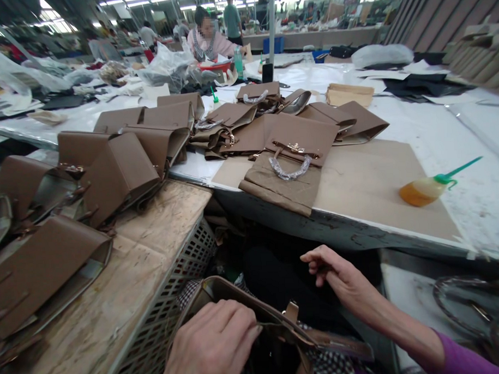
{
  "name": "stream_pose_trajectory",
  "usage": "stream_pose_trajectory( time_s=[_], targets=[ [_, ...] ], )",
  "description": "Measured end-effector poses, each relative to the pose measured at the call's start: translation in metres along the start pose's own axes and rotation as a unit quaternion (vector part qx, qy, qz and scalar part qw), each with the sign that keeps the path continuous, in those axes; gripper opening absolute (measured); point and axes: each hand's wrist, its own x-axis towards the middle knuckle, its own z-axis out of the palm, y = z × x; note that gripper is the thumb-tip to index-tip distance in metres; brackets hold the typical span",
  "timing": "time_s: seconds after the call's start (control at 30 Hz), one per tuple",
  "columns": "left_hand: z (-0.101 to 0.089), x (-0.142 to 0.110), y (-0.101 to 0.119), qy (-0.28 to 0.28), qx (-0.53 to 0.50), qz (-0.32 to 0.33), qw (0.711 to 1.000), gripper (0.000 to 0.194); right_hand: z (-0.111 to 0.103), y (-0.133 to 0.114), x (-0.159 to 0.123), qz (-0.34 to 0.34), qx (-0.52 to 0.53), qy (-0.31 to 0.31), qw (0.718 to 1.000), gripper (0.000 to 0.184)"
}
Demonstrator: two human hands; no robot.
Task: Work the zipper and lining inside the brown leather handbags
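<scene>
Brown bag, a smooth, leather-like shell with a stiff rim and gold-toned fitting, sits in the lap below the counter. The left hand grips its rim, fingers together; the right hand is clear of it, fingers loosely curled.

A red basin sits between crumpled plastic and a green bottle, before a co-worker.

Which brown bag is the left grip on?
The open bag at bottom centre, directly under the left grip; the other brown bags are untouched.
</scene>
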Motion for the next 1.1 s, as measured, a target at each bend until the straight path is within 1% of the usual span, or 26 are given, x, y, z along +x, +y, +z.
stream_pose_trajectory(
  time_s=[0.07,0.13,0.17,0.27,0.3,0.33,0.43,0.5,0.53,0.57,0.63,0.73,0.8,0.87,1.03,1.1],
  targets=[
    [0.0,0.001,-0.001,-0.014,-0.005,-0.023,1.0,0.015,-0.002,-0.017,-0.01,-0.027,-0.035,0.001,0.999,0.032],
    [0.0,0.004,-0.003,-0.024,-0.019,-0.049,0.998,0.011,-0.001,-0.036,-0.022,-0.028,-0.058,-0.027,0.998,0.031],
    [0.0,0.005,-0.003,-0.026,-0.028,-0.062,0.997,0.008,0.001,-0.044,-0.028,-0.03,-0.069,-0.042,0.996,0.034],
    [0.0,0.01,-0.004,-0.039,-0.046,-0.086,0.994,0.009,0.015,-0.053,-0.04,-0.067,-0.105,-0.064,0.99,0.059],
    [0.0,0.011,-0.004,-0.044,-0.048,-0.083,0.994,0.01,0.021,-0.052,-0.041,-0.084,-0.114,-0.069,0.988,0.061],
    [0.0,0.012,-0.003,-0.051,-0.048,-0.076,0.995,0.011,0.027,-0.05,-0.04,-0.099,-0.119,-0.073,0.985,0.057],
    [-0.001,0.014,-0.002,-0.059,-0.053,-0.046,0.996,0.015,0.041,-0.043,-0.035,-0.152,-0.115,-0.082,0.978,0.038],
    [0.0,0.014,0.0,-0.044,-0.047,-0.014,0.998,0.011,0.046,-0.04,-0.032,-0.197,-0.107,-0.071,0.972,0.035],
    [0.0,0.014,0.001,-0.027,-0.035,0.005,0.999,0.011,0.047,-0.039,-0.031,-0.217,-0.102,-0.061,0.969,0.034],
    [0.001,0.013,0.002,-0.001,-0.019,0.03,0.999,0.016,0.048,-0.038,-0.031,-0.228,-0.096,-0.05,0.968,0.033],
    [0.002,0.011,0.006,0.046,0.024,0.087,0.995,0.028,0.05,-0.035,-0.034,-0.23,-0.078,-0.023,0.97,0.028],
    [0.001,0.006,0.013,0.063,0.103,0.16,0.98,0.037,0.054,-0.03,-0.039,-0.219,-0.056,0.002,0.974,0.025],
    [-0.001,0.003,0.017,0.056,0.14,0.169,0.974,0.038,0.056,-0.029,-0.042,-0.223,-0.054,0.011,0.973,0.025],
    [-0.003,0.0,0.02,0.06,0.152,0.164,0.973,0.04,0.057,-0.03,-0.043,-0.227,-0.051,0.021,0.972,0.025],
    [-0.008,-0.001,0.018,0.05,0.14,0.157,0.976,0.041,0.056,-0.035,-0.042,-0.225,-0.049,0.032,0.973,0.022],
    [-0.008,-0.001,0.015,0.032,0.127,0.151,0.98,0.041,0.055,-0.035,-0.041,-0.217,-0.047,0.032,0.974,0.022]
  ],
)
